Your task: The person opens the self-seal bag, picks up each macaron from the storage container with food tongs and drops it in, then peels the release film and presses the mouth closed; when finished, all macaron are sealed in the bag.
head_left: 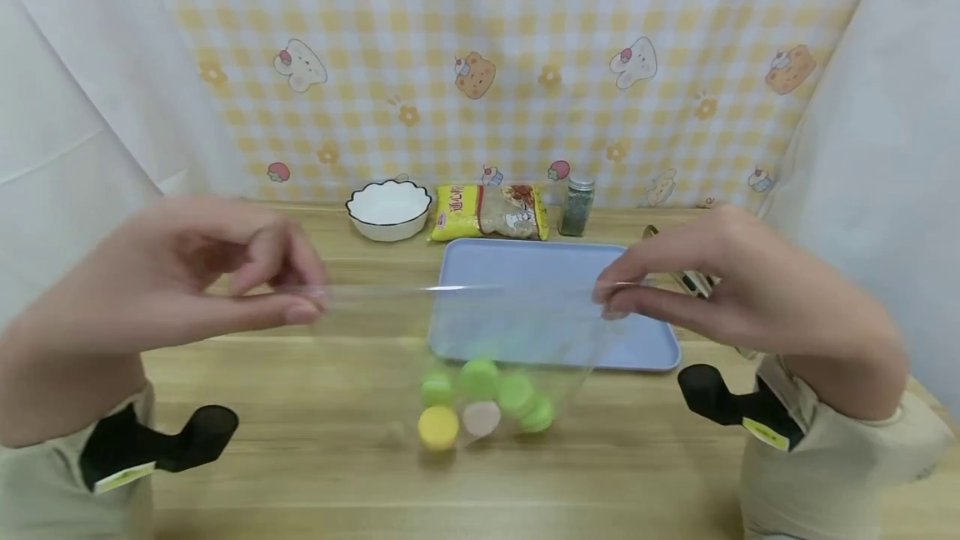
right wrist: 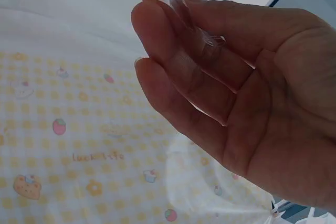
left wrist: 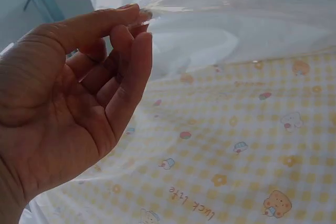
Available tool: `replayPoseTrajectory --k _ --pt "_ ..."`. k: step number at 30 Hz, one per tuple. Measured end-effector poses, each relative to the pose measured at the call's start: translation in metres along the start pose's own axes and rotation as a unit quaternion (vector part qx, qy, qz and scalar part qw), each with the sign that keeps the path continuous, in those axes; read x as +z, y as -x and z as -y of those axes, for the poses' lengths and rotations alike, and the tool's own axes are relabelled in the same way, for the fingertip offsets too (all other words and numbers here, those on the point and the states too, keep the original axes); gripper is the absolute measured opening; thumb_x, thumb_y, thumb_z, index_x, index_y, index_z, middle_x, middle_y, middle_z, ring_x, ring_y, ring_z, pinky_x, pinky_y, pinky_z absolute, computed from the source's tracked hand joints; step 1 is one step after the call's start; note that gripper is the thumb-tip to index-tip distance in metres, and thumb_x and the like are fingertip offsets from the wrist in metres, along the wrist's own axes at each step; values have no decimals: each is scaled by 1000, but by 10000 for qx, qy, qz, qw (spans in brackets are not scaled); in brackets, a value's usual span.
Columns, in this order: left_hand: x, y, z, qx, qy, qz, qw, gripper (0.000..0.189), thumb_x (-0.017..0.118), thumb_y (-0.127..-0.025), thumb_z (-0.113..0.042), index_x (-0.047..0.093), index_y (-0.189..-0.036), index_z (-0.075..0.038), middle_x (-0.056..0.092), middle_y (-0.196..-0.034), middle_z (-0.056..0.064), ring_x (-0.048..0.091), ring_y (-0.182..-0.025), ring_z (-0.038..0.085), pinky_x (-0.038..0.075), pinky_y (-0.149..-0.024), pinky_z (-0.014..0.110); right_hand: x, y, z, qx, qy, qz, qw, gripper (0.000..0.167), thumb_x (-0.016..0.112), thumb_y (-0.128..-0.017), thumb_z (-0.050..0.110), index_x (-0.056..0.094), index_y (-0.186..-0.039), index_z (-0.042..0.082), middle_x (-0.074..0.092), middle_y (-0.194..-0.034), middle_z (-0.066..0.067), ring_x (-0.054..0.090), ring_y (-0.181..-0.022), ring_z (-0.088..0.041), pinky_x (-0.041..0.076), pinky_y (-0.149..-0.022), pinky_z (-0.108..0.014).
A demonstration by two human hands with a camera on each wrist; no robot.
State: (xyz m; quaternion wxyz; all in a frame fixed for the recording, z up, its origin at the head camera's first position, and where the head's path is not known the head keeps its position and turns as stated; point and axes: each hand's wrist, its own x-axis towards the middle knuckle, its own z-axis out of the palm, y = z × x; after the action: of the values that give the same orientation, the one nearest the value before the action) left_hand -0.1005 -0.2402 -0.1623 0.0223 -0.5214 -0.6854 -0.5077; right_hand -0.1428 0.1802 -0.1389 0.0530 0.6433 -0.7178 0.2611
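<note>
A clear plastic bag (head_left: 480, 307) is stretched between my two hands in the head view, its top edge nearly level. My left hand (head_left: 168, 282) pinches the left end of that edge between thumb and fingers; my right hand (head_left: 738, 298) pinches the right end. Low in the bag sit several round green pieces (head_left: 478, 379), a yellow round piece (head_left: 438, 427) and a whitish one (head_left: 482, 418), all blurred. In the left wrist view, clear film (left wrist: 194, 3) runs from the fingertips. Thin film (right wrist: 181, 11) also shows at the right fingertips in the right wrist view.
Behind the bag lies a light blue tray (head_left: 645, 344) on the wooden table (head_left: 300, 473). Along the back stand a white scalloped bowl (head_left: 390, 211), a yellow food packet (head_left: 461, 211) and a jar of dark green flakes (head_left: 577, 208). Partly hidden metal utensils (head_left: 696, 283) lie behind my right hand.
</note>
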Motion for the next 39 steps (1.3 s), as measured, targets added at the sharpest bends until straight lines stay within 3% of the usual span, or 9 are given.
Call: replayPoseTrajectory --k 3,8,11,14,17,19,22,29,39 --pt "-22 21 3 -31 614 -148 9980 38 55 -69 32 36 -71 0 57 -91 32 56 -84 40 49 -60 36 2 -25 12 -272 -246 -171 9992 31 63 -84 -5 65 -109 13 67 -95 10 64 -77 -5 50 -64 -20" --pt "-37 11 -9 -1257 -306 -563 9900 37 54 -77 26 31 -71 -2 52 -79 18 55 -81 29 41 -54 29 21 -72 8 651 -402 228 9968 12 59 -90 2 66 -97 10 63 -82 12 57 -60 -3 48 -54 -21" --pt "-49 12 4 -2242 -1062 -655 9665 36 57 -86 13 27 -72 -3 43 -74 12 60 -83 24 47 -60 27 45 -99 -23 1498 -247 717 9858 10 57 -92 7 66 -90 10 63 -75 9 54 -52 -7 46 -50 -25" --pt "-65 21 43 -3254 -1495 -867 9297 38 60 -90 -4 26 -73 -4 44 -74 10 63 -87 20 52 -69 32 79 -122 -69 2173 -130 1054 9703 13 55 -93 8 66 -86 8 63 -73 1 53 -52 -10 45 -52 -25" --pt "-73 32 95 -4049 -1287 -1045 8992 37 61 -91 -12 29 -74 -4 53 -82 10 62 -89 17 52 -72 34 113 -134 -111 2690 61 1154 9562 17 53 -94 8 66 -83 5 63 -72 -2 54 -55 -11 44 -54 -23" --pt "-74 39 124 -4330 -1043 -1132 8882 34 60 -91 -13 32 -75 -4 56 -88 10 59 -86 15 51 -71 32 129 -138 -129 2960 172 1125 9484 18 52 -93 4 65 -80 4 63 -72 -3 53 -56 -11 42 -54 -22" --pt "-74 50 150 -4487 -890 -1288 8799 32 58 -93 -12 33 -76 -3 58 -93 12 58 -86 13 50 -69 32 142 -145 -142 3178 285 1087 9415 19 52 -90 0 67 -77 4 64 -71 -3 52 -57 -12 41 -55 -24" --pt "-70 67 181 -4466 -985 -1589 8750 25 56 -91 -4 36 -76 -1 62 -88 12 60 -86 11 47 -63 26 158 -164 -159 3382 1323 1302 9226 19 56 -86 5 68 -73 11 56 -66 2 46 -61 -13 38 -56 -24" --pt "-68 82 201 -4657 -718 -2109 8565 25 62 -90 -10 41 -80 -2 60 -75 0 53 -65 8 46 -57 23 165 -174 -172 3835 1184 1614 9016 11 63 -86 11 69 -77 12 63 -72 0 54 -65 -15 44 -56 -26"
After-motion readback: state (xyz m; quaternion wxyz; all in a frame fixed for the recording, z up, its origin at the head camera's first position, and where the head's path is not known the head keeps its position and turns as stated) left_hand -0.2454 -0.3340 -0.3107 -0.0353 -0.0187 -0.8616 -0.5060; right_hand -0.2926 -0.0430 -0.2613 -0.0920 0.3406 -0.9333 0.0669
